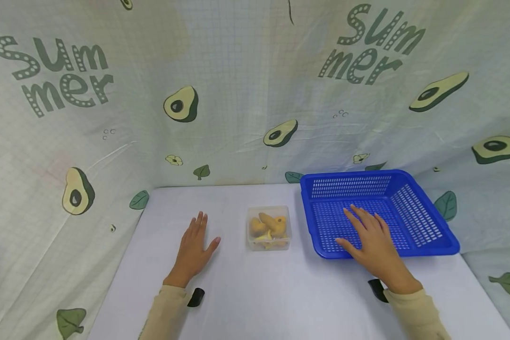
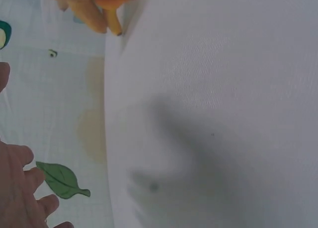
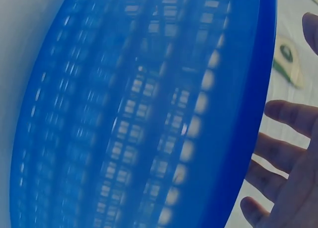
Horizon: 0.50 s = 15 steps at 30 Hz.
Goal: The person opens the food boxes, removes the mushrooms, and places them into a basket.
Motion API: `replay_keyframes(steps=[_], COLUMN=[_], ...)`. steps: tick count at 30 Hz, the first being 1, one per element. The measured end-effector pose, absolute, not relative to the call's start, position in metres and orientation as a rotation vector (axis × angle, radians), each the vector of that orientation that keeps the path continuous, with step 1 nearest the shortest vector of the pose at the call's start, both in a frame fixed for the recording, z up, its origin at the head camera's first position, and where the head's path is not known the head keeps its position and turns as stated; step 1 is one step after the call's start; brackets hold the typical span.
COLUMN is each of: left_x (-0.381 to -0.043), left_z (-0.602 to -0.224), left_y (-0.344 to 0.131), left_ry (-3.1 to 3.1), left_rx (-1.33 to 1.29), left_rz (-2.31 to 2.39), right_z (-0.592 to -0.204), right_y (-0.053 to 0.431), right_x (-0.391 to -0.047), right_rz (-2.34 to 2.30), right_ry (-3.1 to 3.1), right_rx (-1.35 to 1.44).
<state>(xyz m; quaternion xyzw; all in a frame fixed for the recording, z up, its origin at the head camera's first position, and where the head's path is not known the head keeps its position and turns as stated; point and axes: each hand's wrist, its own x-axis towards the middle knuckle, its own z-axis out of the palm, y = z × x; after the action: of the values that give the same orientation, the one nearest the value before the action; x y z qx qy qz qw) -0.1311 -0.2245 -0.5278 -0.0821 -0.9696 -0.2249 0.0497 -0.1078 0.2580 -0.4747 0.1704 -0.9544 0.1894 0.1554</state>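
Observation:
A small clear plastic box (image 1: 268, 244) holding several yellow and orange pieces that look like toy fruit (image 1: 274, 225) stands on the white table between the two hands. My left hand (image 1: 194, 250) hovers left of the box with straight fingers, and its shadow falls on the table in the left wrist view. Over the near side of a blue plastic basket (image 1: 444, 236) is my right hand (image 1: 373, 243), fingers spread and holding nothing. In the right wrist view the fingers (image 3: 283, 156) overlap the basket's rim, with the perforated wall (image 3: 139, 118) filling most of the picture.
The white table (image 1: 255, 293) ends at the back against a hanging cloth (image 1: 233, 94) printed with avocados and leaves. This cloth also flanks the left and right sides. The basket takes up the table's back right corner.

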Motion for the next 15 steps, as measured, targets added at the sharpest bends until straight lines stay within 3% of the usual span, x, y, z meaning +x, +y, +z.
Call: replay_keyframes(steps=[15], left_x=[-0.123], left_z=[-0.529], left_y=[-0.192], left_ry=[-2.904], left_rx=[-0.33], left_rz=[-0.833], right_z=[-0.477], right_y=[0.201], right_x=[-0.11], right_rz=[0.539], right_ry=[-2.622], right_rx=[0.69])
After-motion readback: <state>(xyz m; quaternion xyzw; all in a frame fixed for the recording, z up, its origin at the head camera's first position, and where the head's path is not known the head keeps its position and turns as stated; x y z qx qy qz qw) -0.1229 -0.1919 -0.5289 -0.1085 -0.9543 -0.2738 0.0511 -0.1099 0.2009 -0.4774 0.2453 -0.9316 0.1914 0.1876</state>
